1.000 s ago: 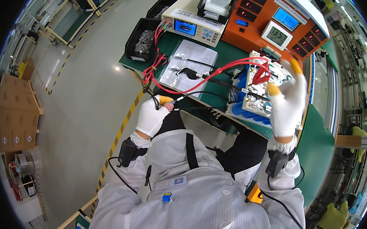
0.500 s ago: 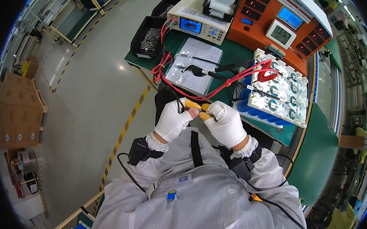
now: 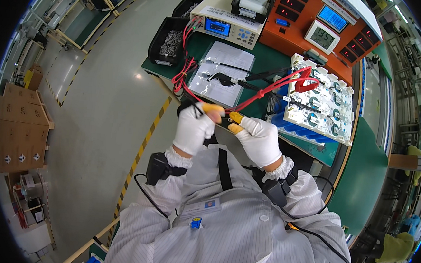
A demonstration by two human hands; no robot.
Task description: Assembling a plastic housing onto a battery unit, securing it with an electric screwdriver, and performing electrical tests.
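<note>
My right hand (image 3: 259, 139), spread above the white-topped battery pack (image 3: 326, 98) a second earlier, had swung down and inward in front of me, its yellow-tipped fingers (image 3: 236, 117) drawn together close to my left hand (image 3: 194, 129). That left hand, too, had shifted inward over the same second. In the last half second it rose slightly, its fingertips (image 3: 215, 111) blurring, and a narrow gap showed where my two hands had met or nearly met. Uncovered, the pack lay in fuller view, the red clip (image 3: 301, 85) over it at a new slant.
</note>
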